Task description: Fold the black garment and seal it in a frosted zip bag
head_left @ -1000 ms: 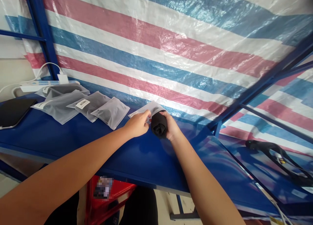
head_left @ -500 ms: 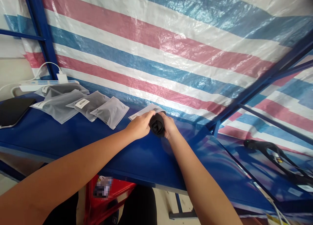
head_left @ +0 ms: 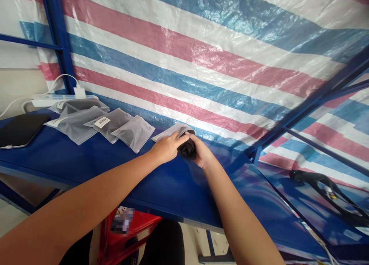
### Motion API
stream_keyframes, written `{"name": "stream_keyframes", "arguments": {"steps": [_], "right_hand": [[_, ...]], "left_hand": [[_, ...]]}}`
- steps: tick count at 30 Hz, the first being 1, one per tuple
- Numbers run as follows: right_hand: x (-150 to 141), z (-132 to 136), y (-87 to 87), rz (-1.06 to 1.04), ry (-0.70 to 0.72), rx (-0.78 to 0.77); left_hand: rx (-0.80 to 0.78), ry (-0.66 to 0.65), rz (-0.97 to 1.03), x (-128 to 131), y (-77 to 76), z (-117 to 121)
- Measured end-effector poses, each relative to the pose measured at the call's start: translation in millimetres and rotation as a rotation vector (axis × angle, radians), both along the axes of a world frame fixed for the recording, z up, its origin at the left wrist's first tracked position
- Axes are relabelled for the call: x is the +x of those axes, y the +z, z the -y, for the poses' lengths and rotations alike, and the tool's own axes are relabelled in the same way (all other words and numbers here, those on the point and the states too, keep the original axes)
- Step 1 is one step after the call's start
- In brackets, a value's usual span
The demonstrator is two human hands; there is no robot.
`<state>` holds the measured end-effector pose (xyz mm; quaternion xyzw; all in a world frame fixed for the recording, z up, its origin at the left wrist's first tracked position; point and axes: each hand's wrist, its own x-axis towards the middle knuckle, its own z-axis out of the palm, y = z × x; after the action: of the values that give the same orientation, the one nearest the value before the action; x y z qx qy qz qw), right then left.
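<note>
A rolled-up black cloth is gripped between both hands above the blue table, its spiral end facing me. My left hand closes on its left side, with the thumb across the top. My right hand wraps round the right side, its thumb near the left one; its other fingers are partly hidden by the roll. Just behind the hands is a frosted plastic bag with a printed label at its left end. Whether the roll touches that bag I cannot tell.
Several frosted zip bags with dark contents lie on the table to the left. Beyond them are a black tablet and a power strip. A red stool stands below; a black strap lies far right.
The thumbs have shifted over the top of the black roll, and its end has tilted slightly. My view has turned a little to the left. Both hands keep their hold.
</note>
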<state>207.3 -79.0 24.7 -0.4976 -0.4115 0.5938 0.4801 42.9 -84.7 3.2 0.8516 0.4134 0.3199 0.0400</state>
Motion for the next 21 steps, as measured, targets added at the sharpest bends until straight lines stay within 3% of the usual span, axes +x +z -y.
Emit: {"name": "stream_keyframes", "arguments": {"steps": [8, 13, 17, 21], "right_hand": [[-12, -9, -11.6, 0.116, -0.308, 0.065], [-9, -18, -25.1, 0.263, -0.431, 0.084], [-9, -20, -29.9, 0.294, -0.436, 0.065], [-7, -24, -31.1, 0.454, -0.377, 0.063]], "left_hand": [[-0.026, -0.046, 0.074, 1, -4.7, 0], [0.058, -0.056, -0.02, 12, -9.5, 4], [0.162, -0.032, -0.161, 20, -15.9, 4], [0.23, -0.09, -0.277, 25, -22.8, 2]]}}
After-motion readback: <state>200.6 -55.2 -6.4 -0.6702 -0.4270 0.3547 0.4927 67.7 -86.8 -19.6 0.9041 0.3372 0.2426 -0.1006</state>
